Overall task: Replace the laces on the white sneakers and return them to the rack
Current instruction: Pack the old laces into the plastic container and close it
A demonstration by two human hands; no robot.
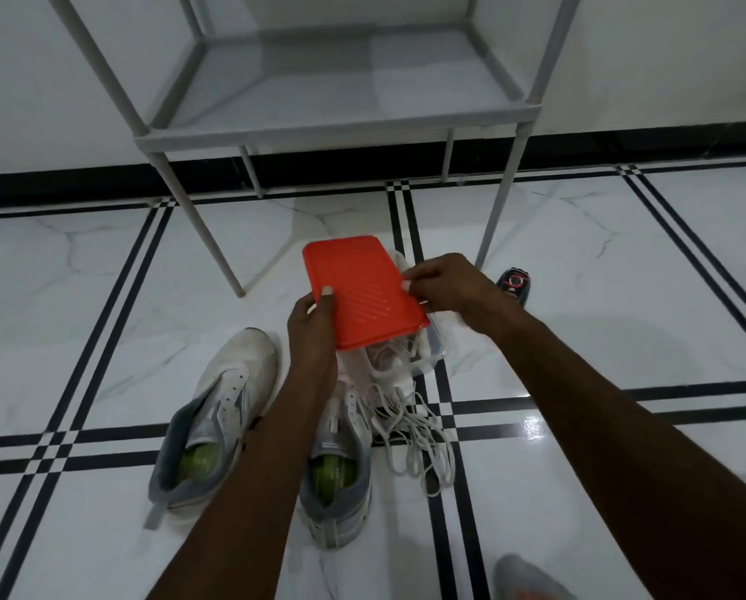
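Observation:
Two white sneakers with grey collars and green insoles stand on the tiled floor, one at the left (222, 404) and one in the middle (339, 461), both without laces. A heap of white laces (414, 435) lies to the right of the middle sneaker. Above it, my left hand (313, 335) grips the near left edge of a red lid (362, 292), thumb on top. My right hand (445, 288) pinches the lid's right edge. The lid tilts over a clear plastic box (429, 348) with white laces inside, mostly hidden under it.
A grey shoe rack (341, 123) stands against the white wall, its lowest shelf bare and its legs on the floor around the box. A small black and red object (514, 285) lies to the right. A grey shoe tip (523, 578) shows at the bottom edge.

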